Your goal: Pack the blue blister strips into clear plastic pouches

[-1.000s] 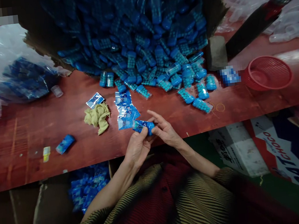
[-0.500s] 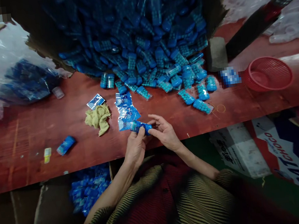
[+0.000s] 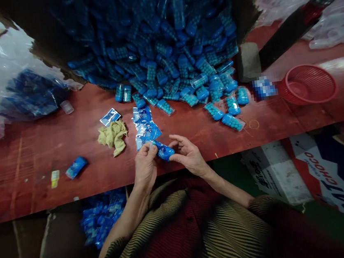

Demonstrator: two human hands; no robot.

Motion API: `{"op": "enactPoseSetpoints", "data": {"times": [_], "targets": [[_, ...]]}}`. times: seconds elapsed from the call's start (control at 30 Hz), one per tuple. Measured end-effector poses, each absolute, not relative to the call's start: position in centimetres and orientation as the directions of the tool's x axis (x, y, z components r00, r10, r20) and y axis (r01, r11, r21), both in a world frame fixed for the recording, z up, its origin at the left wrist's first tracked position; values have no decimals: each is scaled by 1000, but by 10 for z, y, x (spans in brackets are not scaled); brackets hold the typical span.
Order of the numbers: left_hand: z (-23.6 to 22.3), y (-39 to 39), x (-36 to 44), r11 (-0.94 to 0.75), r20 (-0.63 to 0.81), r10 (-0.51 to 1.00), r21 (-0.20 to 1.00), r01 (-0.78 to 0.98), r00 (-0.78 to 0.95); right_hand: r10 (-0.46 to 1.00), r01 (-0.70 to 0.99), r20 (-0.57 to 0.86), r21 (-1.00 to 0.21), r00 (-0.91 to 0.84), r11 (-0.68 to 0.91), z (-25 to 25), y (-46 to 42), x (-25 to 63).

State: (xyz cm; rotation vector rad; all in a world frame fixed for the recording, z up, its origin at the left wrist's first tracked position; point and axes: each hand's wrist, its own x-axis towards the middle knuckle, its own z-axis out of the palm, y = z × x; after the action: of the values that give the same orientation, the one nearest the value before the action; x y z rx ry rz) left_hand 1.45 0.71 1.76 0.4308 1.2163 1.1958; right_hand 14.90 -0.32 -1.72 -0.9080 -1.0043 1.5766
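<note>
Between my two hands is a small bottle in a blue printed sleeve (image 3: 163, 151), tilted just above the table's front part. My left hand (image 3: 144, 166) pinches its left end between thumb and fingers. At the other end, my right hand (image 3: 190, 158) grips it by thumb and forefinger, the other fingers curled loosely. Just behind lie flat blue printed sleeves (image 3: 144, 126), overlapping in a column. A crumpled yellow-green cloth (image 3: 112, 135) is left of them, touching another blue sleeve (image 3: 109, 116). Farther left rests a blue-wrapped bottle (image 3: 76, 167).
A large heap of blue-capped clear bottles with turquoise balls (image 3: 168, 69) spills from a dark box. Right of it are a hammer (image 3: 285, 35) and a red plastic basket (image 3: 310, 84). A bag of blue pieces (image 3: 33, 93) stands left. Blue packs (image 3: 102, 215) lie below the table edge.
My left hand has shifted left along the bottle to its end. The bottle has turned, its right end now lower. My right hand stays at that end, its fingers more curled.
</note>
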Motion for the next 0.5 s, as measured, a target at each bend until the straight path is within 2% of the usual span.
{"op": "enactPoseSetpoints", "data": {"times": [0.27,0.43,0.5], "targets": [[11,7,16,408,-524,842,774,-485,-129,978,-351,-105,-922,-179,-163,-15,-2,147],[12,8,13,562,-626,779,668,-488,39,986,-291,-116,-945,-123,-148,-16,0,149],[11,8,12,582,-647,761,651,-487,46,985,-275,-116,-950,-125,-147,-16,2,150]]}}
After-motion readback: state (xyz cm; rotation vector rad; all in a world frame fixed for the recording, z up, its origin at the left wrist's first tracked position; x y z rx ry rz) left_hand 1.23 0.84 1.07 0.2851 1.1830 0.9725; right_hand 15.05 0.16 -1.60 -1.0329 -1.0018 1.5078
